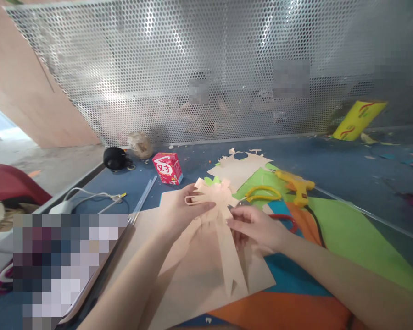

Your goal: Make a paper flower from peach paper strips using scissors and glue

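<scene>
My left hand (pixel 182 208) grips a cream paper bow (pixel 223 201) at its left loop, thumb on top and the other fingers behind. The bow has folded loops above and long ribbon-like tails hanging down, one with a notched end. My right hand (pixel 253 224) is at the bow's right side, its thumb and forefinger closed at the edge of a tail. Bits of green paper (pixel 212 181) show behind the upper loops. Beneath both hands lie large cream paper sheets (pixel 179 288). Scissors with red handles (pixel 289 221) lie partly hidden behind my right hand.
A yellow hot glue gun (pixel 296 185) and yellow-handled scissors (pixel 263 193) lie on green paper (pixel 351 229) to the right. A red box (pixel 167 168) stands behind. At left are clear glue sticks (pixel 145 195), a white cable (pixel 103 198) and a blurred-out device (pixel 72 270). Perforated metal panel (pixel 179 59) closes the back.
</scene>
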Demonstrator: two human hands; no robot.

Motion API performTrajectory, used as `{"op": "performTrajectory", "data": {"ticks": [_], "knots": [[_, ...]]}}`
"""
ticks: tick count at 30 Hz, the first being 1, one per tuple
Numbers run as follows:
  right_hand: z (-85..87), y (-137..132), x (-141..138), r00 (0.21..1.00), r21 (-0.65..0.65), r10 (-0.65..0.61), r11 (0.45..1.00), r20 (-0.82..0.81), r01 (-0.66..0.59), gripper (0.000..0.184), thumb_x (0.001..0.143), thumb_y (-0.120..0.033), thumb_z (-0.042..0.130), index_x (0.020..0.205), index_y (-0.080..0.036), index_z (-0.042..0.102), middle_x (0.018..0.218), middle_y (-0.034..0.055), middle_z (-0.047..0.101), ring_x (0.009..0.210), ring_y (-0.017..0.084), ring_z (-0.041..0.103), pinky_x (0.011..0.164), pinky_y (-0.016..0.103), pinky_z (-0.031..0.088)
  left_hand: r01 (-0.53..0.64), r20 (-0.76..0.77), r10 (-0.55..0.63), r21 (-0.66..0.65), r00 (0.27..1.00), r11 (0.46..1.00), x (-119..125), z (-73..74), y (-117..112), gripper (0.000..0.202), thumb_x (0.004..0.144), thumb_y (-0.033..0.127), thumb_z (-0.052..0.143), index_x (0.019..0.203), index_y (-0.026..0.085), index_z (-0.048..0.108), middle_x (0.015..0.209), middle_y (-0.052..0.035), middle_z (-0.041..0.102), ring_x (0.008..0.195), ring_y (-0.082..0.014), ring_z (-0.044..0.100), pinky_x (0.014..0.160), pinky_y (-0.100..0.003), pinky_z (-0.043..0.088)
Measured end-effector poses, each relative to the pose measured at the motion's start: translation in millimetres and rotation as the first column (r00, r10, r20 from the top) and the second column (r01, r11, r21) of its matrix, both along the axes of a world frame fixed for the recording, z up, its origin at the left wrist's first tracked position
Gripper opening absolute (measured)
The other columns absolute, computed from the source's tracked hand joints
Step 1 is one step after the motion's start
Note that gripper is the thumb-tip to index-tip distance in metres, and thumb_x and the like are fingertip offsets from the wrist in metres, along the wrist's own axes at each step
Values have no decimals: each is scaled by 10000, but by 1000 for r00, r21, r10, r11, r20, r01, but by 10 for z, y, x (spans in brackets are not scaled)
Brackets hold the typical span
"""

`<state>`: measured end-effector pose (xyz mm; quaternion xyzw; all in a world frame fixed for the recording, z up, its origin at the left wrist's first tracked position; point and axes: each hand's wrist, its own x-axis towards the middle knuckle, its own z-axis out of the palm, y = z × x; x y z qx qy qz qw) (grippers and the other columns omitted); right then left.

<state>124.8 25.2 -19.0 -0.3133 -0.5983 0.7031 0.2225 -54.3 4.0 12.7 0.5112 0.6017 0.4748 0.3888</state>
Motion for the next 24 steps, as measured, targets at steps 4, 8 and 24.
{"op": "performTrajectory", "data": {"ticks": [4,8,24], "knots": [[7,-18,11,1000,0,9,1000,30,-9,216,713,-326,616,814,-172,503,538,-47,569,368,80,530,318,161,312,-92,56,89,44,994,995,-11,5,32,307,513,281,722,773,163,608,646,-4,612,612,-156,577,529,-255,425],[71,-23,36,998,-9,14,1000,69,-13,210,718,-278,593,848,-164,475,554,-61,562,283,50,466,254,143,247,-116,77,111,67,991,991,-13,22,29,281,522,286,715,749,161,605,599,9,587,573,-142,560,514,-250,412],[93,-51,37,988,-30,45,999,150,-41,253,728,-376,576,805,-180,437,405,-95,506,215,61,415,229,139,204,-136,35,134,71,990,988,-1,18,15,201,522,258,703,666,175,590,548,26,564,549,-136,549,529,-253,422]]}}
